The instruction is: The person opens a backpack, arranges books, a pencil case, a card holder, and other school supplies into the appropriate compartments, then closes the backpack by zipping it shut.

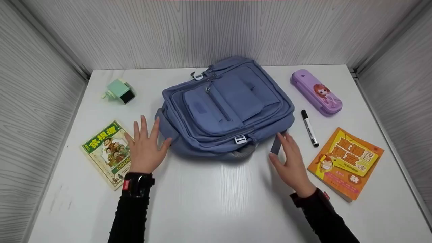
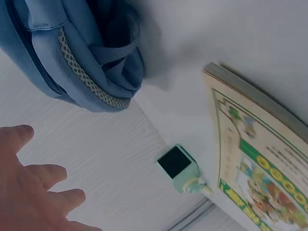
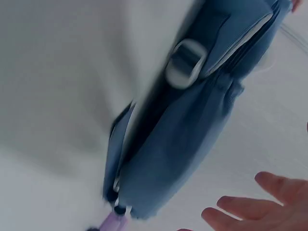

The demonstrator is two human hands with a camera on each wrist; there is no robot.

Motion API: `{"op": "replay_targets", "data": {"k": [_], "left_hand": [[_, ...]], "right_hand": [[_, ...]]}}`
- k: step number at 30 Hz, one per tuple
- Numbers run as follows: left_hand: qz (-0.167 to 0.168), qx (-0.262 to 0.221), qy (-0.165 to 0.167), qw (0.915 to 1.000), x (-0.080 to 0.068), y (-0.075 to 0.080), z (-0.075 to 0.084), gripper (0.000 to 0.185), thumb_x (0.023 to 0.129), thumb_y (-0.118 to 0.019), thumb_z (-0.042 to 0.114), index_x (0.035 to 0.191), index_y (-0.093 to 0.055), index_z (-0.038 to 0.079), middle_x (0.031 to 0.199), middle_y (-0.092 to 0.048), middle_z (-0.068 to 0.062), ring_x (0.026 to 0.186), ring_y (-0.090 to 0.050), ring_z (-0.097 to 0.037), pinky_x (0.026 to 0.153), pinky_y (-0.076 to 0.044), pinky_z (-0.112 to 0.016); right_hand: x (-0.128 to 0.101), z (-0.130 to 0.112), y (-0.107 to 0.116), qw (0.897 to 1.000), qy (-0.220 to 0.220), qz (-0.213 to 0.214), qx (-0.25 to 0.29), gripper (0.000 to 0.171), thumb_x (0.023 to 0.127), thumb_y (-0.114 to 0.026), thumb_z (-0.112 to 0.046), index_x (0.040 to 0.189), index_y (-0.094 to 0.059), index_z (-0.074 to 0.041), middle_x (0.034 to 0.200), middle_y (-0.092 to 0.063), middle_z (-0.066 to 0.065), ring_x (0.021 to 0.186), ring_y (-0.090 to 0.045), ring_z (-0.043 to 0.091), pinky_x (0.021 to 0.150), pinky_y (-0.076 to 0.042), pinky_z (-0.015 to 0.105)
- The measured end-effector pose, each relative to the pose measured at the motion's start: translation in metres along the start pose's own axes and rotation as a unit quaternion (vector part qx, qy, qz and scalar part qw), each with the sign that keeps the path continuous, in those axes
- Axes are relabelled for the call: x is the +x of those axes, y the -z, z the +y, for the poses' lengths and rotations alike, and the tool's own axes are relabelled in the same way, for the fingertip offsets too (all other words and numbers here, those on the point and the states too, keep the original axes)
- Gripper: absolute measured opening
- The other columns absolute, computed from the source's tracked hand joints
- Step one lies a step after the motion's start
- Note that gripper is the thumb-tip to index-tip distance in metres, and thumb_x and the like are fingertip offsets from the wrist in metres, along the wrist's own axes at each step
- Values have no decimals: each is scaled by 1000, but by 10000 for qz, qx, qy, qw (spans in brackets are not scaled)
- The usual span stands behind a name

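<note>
**Reaching both hands to the blue backpack**

Framing the backpack (image 1: 226, 108) from both sides: it is the biggest thing on the white counter (image 1: 216, 202), lying flat at mid-counter with its front pockets up. To take it cleanly, my read is that each hand should close on the lower corner next to it, on fabric body rather than a loose strap, and both should lift evenly so the soft bag does not sag or drag.

Left hand (image 1: 145, 148): fingers spread and straight, holding nothing, at the backpack's lower left corner; contact cannot be confirmed. Right hand (image 1: 293, 162): fingers relaxed and straight, holding nothing, fingertips at the dangling strap (image 1: 276, 144) on the lower right corner.

Backpack look: slate-blue fabric, several zipped front pockets, one white buckle (image 1: 240, 139) at the near edge and another clip at the far top. The left wrist view shows mesh-edged padding.

Around the backpack:
- orange book (image 1: 346, 162), right of it, near edge
- green book (image 1: 108, 152), left of it, partly under the left hand
- purple pencil case (image 1: 316, 92), right of it, farther back
- mint sharpener (image 1: 119, 91), left of it, farther back
- black-capped marker (image 1: 309, 128), just right of it
</note>
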State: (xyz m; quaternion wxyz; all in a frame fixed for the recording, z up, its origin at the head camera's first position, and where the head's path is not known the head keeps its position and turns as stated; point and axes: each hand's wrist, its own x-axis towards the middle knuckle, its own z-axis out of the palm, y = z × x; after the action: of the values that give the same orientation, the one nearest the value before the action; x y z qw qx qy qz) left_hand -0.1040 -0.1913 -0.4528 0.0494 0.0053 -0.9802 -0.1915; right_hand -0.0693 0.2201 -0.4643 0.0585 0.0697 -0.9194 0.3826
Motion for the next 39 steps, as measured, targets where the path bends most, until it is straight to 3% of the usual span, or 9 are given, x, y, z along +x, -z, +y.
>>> {"op": "replay_targets", "data": {"k": [4, 8, 13, 19, 26, 32, 39], "left_hand": [[-120, -586, -13, 9982, 26, -6, 10, 71, 101, -52, 43, 159, -24, 15, 165, -7, -28, 153, -5, -51, 116, -1, -76], [-243, -901, -17, 9956, 42, -13, 18, 63, 103, -46, 42, 159, -25, 19, 166, -8, -26, 152, -7, -51, 117, -3, -75], [-300, -933, 20, 9952, 49, -21, 20, 56, 104, -42, 41, 156, -34, 21, 166, -12, -24, 152, -15, -49, 117, -9, -75], [-214, -896, 13, 9957, 49, -25, 19, 53, 103, -44, 41, 151, -42, 19, 162, -28, -24, 150, -24, -46, 115, -13, -77], [-256, -722, 38, 9971, 40, -25, 18, 52, 102, -44, 44, 149, -44, 20, 156, -41, -21, 148, -29, -47, 115, -14, -76], [-222, -477, 28, 9986, 22, -27, 18, 54, 102, -45, 46, 148, -46, 18, 152, -46, -21, 144, -35, -47, 115, -19, -74], [402, -174, -288, 9986, -12, -33, 29, 53, 98, -55, 44, 141, -54, 13, 136, -59, -22, 126, -49, -47, 109, -34, -63]], "right_hand": [[-4, -19, -24, 9969, 62, 178, 769, 58, 95, -63, -11, 146, -41, 6, 153, -37, 32, 143, -33, 49, 115, -29, 63], [-9, -33, -43, 9930, -38, 24, 1184, 58, 96, -62, -12, 146, -39, 7, 151, -40, 31, 143, -35, 48, 113, -34, 63], [-16, -41, -62, 9880, -206, -377, 1487, 61, 98, -59, -14, 149, -33, 7, 155, -33, 31, 145, -30, 48, 110, -37, 65], [-19, -43, -73, 9881, -124, -491, 1449, 63, 98, -60, -16, 150, -33, 6, 155, -35, 30, 146, -29, 47, 116, -29, 63], [-19, -39, -77, 9910, 5, -409, 1271, 62, 97, -61, -16, 148, -35, 7, 152, -39, 30, 144, -32, 48, 117, -27, 63], [-18, -36, -75, 9934, 89, -307, 1101, 62, 96, -62, -15, 147, -36, 9, 150, -39, 33, 143, -34, 49, 116, -28, 63], [-10, -27, -69, 9952, 48, 2, 977, 59, 94, -62, -13, 144, -39, 11, 148, -41, 34, 142, -36, 48, 117, -29, 60]]}}
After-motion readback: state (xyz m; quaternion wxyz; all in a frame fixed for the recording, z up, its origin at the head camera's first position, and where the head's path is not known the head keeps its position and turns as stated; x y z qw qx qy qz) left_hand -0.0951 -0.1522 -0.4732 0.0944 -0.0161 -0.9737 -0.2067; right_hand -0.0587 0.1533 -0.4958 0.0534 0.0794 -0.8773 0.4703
